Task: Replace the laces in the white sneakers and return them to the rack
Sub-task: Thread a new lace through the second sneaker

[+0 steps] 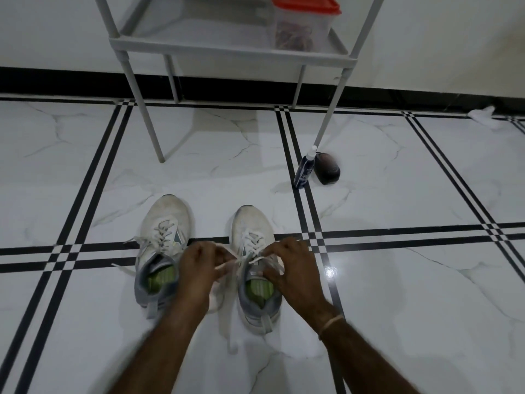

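Two white sneakers stand side by side on the tiled floor, toes pointing away from me. The left sneaker (164,223) has white laces threaded, their loose ends trailing to its left. Over the tongue of the right sneaker (250,223), my left hand (199,268) pinches one white lace end (227,263). My right hand (289,265) pinches the other end at the sneaker's top eyelets. The lace crosses between my hands. The grey rack (233,49) stands ahead against the wall.
On the rack's shelf sits a clear container with an orange lid (304,21). A blue spray bottle (305,169) and a dark brush (328,169) stand by the rack's right front leg. A white cloth (483,116) lies at the far right by the wall.
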Tool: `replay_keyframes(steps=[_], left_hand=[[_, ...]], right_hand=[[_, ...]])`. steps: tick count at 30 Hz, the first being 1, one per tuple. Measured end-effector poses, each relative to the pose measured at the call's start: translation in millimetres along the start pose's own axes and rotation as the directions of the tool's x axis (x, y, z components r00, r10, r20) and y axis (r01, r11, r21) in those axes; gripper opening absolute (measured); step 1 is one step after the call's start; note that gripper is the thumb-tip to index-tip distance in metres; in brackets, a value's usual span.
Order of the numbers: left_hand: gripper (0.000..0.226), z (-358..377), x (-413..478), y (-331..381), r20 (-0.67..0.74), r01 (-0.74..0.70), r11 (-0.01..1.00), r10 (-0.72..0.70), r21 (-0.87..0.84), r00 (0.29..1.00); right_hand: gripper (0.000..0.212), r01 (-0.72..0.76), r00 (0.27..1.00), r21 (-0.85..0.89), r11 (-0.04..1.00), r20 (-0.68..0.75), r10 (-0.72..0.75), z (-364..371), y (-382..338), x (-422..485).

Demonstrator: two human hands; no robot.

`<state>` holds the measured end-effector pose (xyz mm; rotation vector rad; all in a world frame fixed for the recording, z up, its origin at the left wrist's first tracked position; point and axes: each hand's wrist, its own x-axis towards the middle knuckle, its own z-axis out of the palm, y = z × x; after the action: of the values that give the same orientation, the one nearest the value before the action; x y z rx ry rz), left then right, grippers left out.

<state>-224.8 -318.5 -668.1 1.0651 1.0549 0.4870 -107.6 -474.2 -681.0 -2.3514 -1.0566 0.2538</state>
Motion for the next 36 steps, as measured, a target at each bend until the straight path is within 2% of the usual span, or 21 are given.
replay_keyframes(steps=[2,3,5,7,9,11,13,14,15,16,17,19,20,22,23,24,26,29,31,33,36], left_hand=[[0.026,-4,5,24,-0.018,0.136,0.886,-0.160,-0.443,0.987],[0.026,-9,8,29,-0.044,0.108,0.876,-0.145,-0.471,0.988],[0.020,-18,8,21,-0.084,-0.188,0.980,0.192,0.060,0.978],[0.020,-25,7,-7,0.288,-0.537,0.622,0.461,0.571,0.840],[0.017,-23,8,-28,0.505,-0.630,0.419,0.379,0.654,0.776],[0.017,-10,5,-24,0.441,-0.578,0.518,0.374,0.631,0.816],[0.031,-4,6,8,0.168,-0.233,0.966,0.213,0.113,0.963],[0.033,-8,13,25,0.087,-0.041,0.950,0.072,-0.309,0.994],[0.033,-14,17,43,0.069,0.073,0.779,-0.037,-0.623,0.997],[0.033,-21,23,51,0.053,0.107,0.666,-0.101,-0.738,0.993],[0.031,-28,25,55,0.021,0.088,0.703,-0.103,-0.706,0.994],[0.022,-36,21,44,-0.042,-0.175,0.983,0.172,-0.052,0.984],[0.015,-36,17,25,0.116,-0.349,0.861,0.330,0.371,0.937],[0.016,-33,5,-11,0.428,-0.520,0.454,0.295,0.724,0.854],[0.023,-30,2,-25,0.465,-0.539,0.407,0.275,0.737,0.842],[0.027,-25,-1,-29,0.421,-0.503,0.517,0.277,0.693,0.864],[0.024,-24,-2,-26,0.135,-0.173,0.934,0.136,0.313,0.981],[0.029,-27,2,-18,0.001,0.183,0.975,-0.184,-0.123,0.983],[0.035,-29,-1,-20,-0.019,0.148,0.979,-0.147,0.141,0.989],[0.037,-34,-4,-29,0.117,-0.062,0.753,-0.021,0.655,0.993],[0.012,-29,-7,-29,0.211,-0.182,0.540,0.007,0.822,0.977]], right_hand=[[0.032,-0.077,0.997,0.091,0.993,-0.020,0.079,0,-1,-3],[0.034,-0.109,0.993,0.122,0.986,-0.022,0.113,1,-2,-5],[0.040,-0.147,0.987,0.150,0.978,-0.045,0.155,-1,-6,-7],[0.037,-0.174,0.979,0.174,0.969,-0.071,0.189,-2,-10,-6],[0.030,-0.221,0.970,0.185,0.958,-0.059,0.235,-2,-11,-7],[0.025,-0.246,0.964,0.154,0.957,-0.065,0.258,-3,-9,-8],[0.026,-0.254,0.962,0.144,0.956,-0.066,0.265,-6,-9,-9],[0.027,-0.260,0.960,0.148,0.954,-0.063,0.272,-8,-9,-9],[0.028,-0.269,0.958,0.156,0.950,-0.061,0.281,-9,-9,-10],[0.031,-0.280,0.955,0.159,0.947,-0.059,0.292,-10,-8,-10],[0.033,-0.287,0.952,0.157,0.945,-0.058,0.299,-11,-7,-10],[0.037,-0.291,0.952,0.152,0.945,-0.055,0.302,-10,-8,-9],[0.036,-0.291,0.952,0.147,0.945,-0.051,0.301,-9,-9,-8],[0.033,-0.291,0.952,0.147,0.945,-0.048,0.301,-8,-8,-6],[0.031,-0.293,0.951,0.154,0.944,-0.054,0.304,-9,-7,-6],[0.028,-0.297,0.949,0.159,0.942,-0.058,0.309,-9,-6,-5],[0.023,-0.305,0.947,0.170,0.937,-0.049,0.317,-10,-4,-5],[0.023,-0.312,0.945,0.181,0.933,-0.044,0.325,-9,-5,-6],[0.024,-0.318,0.942,0.167,0.933,-0.052,0.330,-7,-6,-5],[0.026,-0.323,0.941,0.144,0.935,-0.053,0.333,-7,-3,-3],[0.029,-0.313,0.946,0.129,0.941,-0.048,0.321,-6,1,-1]])
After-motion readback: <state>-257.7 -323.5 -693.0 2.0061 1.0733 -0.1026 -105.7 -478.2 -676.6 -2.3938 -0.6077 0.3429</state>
